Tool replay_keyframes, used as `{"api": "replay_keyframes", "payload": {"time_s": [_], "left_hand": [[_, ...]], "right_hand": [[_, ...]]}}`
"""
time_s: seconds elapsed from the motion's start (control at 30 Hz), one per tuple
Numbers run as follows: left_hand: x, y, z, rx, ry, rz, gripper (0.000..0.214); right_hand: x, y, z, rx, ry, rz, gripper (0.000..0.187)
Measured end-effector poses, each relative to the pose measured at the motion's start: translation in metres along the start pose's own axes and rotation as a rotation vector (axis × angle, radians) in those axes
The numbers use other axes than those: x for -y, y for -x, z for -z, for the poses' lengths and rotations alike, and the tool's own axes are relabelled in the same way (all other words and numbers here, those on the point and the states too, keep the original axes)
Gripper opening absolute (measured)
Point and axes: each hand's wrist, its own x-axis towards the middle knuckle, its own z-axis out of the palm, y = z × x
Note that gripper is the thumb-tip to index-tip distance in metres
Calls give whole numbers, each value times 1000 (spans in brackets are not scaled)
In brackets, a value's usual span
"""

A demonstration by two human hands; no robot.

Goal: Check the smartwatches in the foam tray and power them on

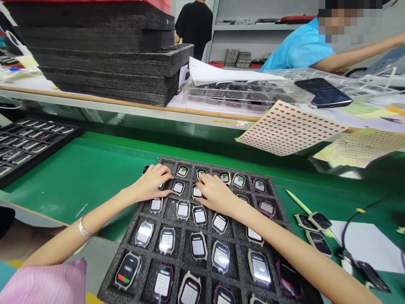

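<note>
A black foam tray (164, 203) with smartwatches in its compartments lies before me, most of their screens lit. My left hand (153, 183) is at the tray's far left, fingers and thumb curled around a smartwatch (161, 185) that is largely covered. Near the middle of the second row, my right hand (217, 193) has its fingers and thumb around another smartwatch (196, 191). Between the hands sits a smartwatch (178, 187) with a white list on its screen. At the front left, one smartwatch (128, 270) shows red and green buttons.
Loose smartwatches (319, 242) and a light green pen (299, 202) lie right of the tray. A second watch tray (34, 141) is at left. Stacked foam trays (107, 55), a phone (322, 92) and a hanging sticker sheet (287, 126) are on the shelf. Two people are beyond.
</note>
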Motion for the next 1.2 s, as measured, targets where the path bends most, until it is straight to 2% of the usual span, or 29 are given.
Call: {"api": "replay_keyframes", "payload": {"time_s": [0.1, 0.17, 0.27, 0.37, 0.47, 0.53, 0.63, 0.67, 0.73, 0.83, 0.9, 0.97, 1.07, 1.2], "left_hand": [[-13, -15, 0, 83, -96, -62, 25], [-17, -25, -3, 142, -110, -51, 20], [-18, -37, -8, 171, -86, -26, 24], [-14, -41, -9, 159, -24, -23, 27], [-9, -40, -6, 128, 59, -17, 31], [-9, -38, -1, 54, 286, 33, 36], [-18, -38, 14, -102, 934, 152, 41], [-23, -39, 22, -145, 1130, 169, 44], [-38, -41, 39, -213, 1362, 145, 51], [-61, -44, 60, -313, 1530, 65, 51], [-74, -44, 66, -334, 1626, 49, 46], [-83, -43, 65, -305, 1717, 80, 40], [-88, -45, 54, -237, 1813, 176, 38], [-88, -48, 40, -199, 1757, 333, 48]], "right_hand": [[-1, -4, -2, -2, -48, -7, 25], [-7, -3, 0, -3, -108, -16, 30], [-17, 4, 6, 0, -252, -27, 34], [-22, 17, 17, -49, -664, -44, 42], [-18, 33, 29, -165, -1090, -71, 54], [-12, 41, 36, -221, -1288, -106, 53], [-1, 47, 40, -276, -1483, -183, 53], [3, 48, 40, -305, -1502, -212, 54], [7, 49, 38, -363, -1489, -263, 53], [9, 50, 35, -387, -1461, -321, 54], [8, 53, 34, -386, -1468, -334, 56], [7, 55, 35, -411, -1493, -316, 55], [7, 57, 37, -496, -1510, -293, 42], [8, 57, 37, -602, -1405, -361, 29]]}}
